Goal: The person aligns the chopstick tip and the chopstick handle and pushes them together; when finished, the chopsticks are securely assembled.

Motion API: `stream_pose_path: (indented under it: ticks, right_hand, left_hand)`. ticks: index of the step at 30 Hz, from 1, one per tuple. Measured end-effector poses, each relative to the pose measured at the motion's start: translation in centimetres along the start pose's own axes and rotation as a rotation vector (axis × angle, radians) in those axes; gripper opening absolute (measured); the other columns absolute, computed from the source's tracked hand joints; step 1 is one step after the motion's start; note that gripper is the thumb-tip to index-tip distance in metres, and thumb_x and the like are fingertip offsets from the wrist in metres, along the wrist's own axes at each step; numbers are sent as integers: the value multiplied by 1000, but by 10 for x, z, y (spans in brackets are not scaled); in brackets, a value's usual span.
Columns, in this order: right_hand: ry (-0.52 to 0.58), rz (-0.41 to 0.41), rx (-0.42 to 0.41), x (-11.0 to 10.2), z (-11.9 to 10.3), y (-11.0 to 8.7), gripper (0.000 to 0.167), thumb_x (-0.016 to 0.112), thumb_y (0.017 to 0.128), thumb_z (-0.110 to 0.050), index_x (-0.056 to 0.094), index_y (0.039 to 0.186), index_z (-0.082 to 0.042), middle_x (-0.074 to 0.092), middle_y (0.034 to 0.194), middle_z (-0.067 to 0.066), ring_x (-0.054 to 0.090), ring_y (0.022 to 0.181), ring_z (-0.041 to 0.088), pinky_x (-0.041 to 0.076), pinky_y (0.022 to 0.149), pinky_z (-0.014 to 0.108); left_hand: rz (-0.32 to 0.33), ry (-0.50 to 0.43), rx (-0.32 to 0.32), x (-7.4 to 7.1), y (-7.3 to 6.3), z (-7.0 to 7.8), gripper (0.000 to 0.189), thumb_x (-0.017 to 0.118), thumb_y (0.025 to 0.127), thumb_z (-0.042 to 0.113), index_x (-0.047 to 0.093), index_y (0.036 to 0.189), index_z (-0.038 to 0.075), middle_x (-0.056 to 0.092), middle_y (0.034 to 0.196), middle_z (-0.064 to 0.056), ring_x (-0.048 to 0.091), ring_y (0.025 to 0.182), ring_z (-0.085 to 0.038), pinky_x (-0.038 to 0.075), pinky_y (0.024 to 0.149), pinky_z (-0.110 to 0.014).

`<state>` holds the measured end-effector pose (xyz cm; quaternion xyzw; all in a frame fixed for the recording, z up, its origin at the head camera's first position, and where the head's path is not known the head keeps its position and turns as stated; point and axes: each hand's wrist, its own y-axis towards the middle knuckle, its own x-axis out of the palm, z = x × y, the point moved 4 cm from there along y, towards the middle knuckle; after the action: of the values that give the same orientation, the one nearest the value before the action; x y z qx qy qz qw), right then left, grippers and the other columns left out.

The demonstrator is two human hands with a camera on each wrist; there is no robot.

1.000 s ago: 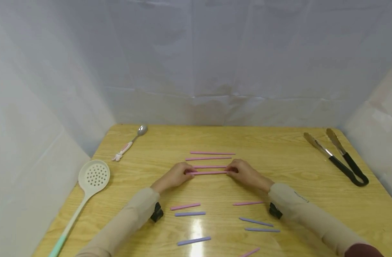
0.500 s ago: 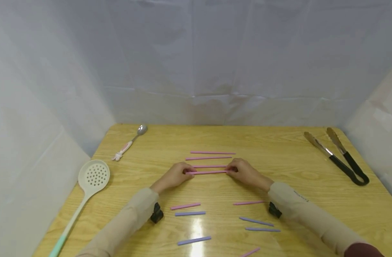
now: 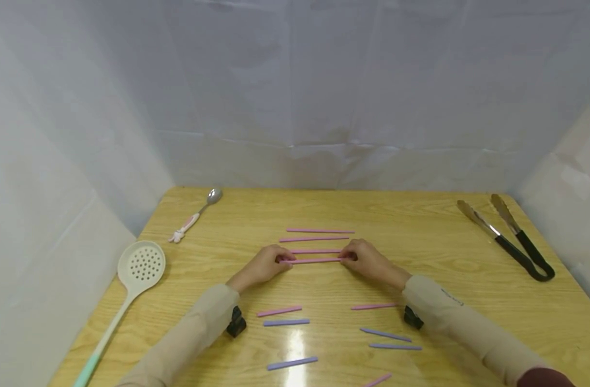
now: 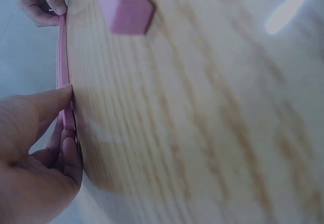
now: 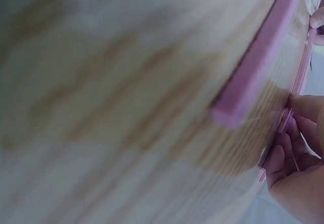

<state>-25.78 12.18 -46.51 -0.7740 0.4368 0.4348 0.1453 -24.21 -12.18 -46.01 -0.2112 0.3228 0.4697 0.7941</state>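
My left hand (image 3: 266,263) pinches the left end of a long, thin pink stick (image 3: 316,260) lying crosswise on the wooden table (image 3: 203,328). At its other end my right hand (image 3: 369,263) holds the same stick between thumb and fingers. Just behind it a second pink stick (image 3: 316,251) runs parallel, its ends hidden by my fingers. Two more long pink sticks lie beyond, one upper (image 3: 320,230) and one lower (image 3: 314,238). In the left wrist view the thumb and fingers (image 4: 66,153) close round the pink end, low at the table.
Shorter sticks lie nearer me: pink (image 3: 279,310) and purple (image 3: 286,322) at left, pink (image 3: 373,307) and purple (image 3: 386,334) at right, with several others. A slotted skimmer (image 3: 141,263) and a spoon (image 3: 198,212) lie left. Black-handled tongs (image 3: 517,250) lie right.
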Motion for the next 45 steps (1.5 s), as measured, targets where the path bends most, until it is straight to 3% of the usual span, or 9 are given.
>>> stream_pose_path:
  ticks: [11, 23, 32, 37, 45]
  right_hand:
    - [10, 14, -8, -1, -1, 0, 6, 69, 85, -6, 71, 90, -2, 63, 80, 1, 55, 75, 11, 49, 68, 24]
    - [35, 73, 5, -17, -1, -6, 8, 71, 85, -8, 72, 91, -3, 65, 84, 3, 58, 79, 17, 52, 72, 29]
    - [99, 56, 71, -24, 0, -18, 14, 68, 88, -11, 71, 97, -1, 62, 86, 3, 57, 78, 14, 51, 68, 25]
    - [115, 43, 71, -27, -2, -27, 15, 67, 88, -10, 70, 100, -1, 62, 86, 3, 55, 76, 12, 50, 66, 24]
    - [121, 16, 79, -29, -5, -43, 16, 68, 89, -14, 71, 100, -3, 62, 86, 0, 54, 77, 9, 49, 65, 23]
  left_hand:
    - [-5, -4, -3, 2, 0, -1, 17, 62, 91, 7, 69, 105, 0, 64, 92, -6, 54, 82, -14, 47, 73, -27]
    - [2, -54, -27, -7, -10, -1, 25, 62, 91, 8, 64, 113, -3, 65, 109, -14, 60, 102, -27, 49, 93, -41]
    - [44, -61, -18, -12, -24, -4, 22, 61, 91, 8, 67, 110, 0, 66, 102, -10, 58, 92, -20, 48, 82, -34]
    - [23, -58, -15, -11, -36, -5, 20, 61, 92, 7, 67, 110, 0, 65, 98, -7, 57, 88, -16, 49, 79, -29]
    - [-14, -81, 46, -5, -52, 1, 19, 61, 92, 8, 66, 108, -1, 64, 96, -6, 57, 86, -14, 49, 77, -24]
